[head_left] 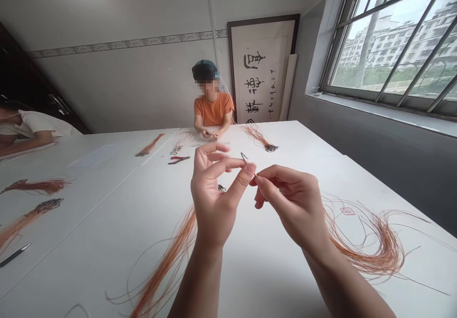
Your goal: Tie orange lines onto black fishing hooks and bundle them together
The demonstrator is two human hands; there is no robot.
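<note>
Above the white table (pixel 257 280), my left hand (pixel 217 192) pinches a dark fishing hook (pixel 244 158) between thumb and index finger. The bend of the hook sticks up past the fingertips, and the other fingers are curled loosely. Close on its right, my right hand (pixel 289 194) pinches a thin orange-brown line just below the hook, fingertips almost touching the left thumb. Under the left forearm lies a bundle of orange line (pixel 167 256), and a small dark cluster of hooks (pixel 221 188) shows behind the left hand. A loose curved bundle of line (pixel 389 246) is right of my right arm.
Pliers with red on the handle (pixel 178 159) lie beyond my left hand. More line bundles with hooks (pixel 266 142) are at the far side and left, near a pen (pixel 14 255). A person in an orange top (pixel 213 108) works opposite; another person (pixel 35 125) sits far left.
</note>
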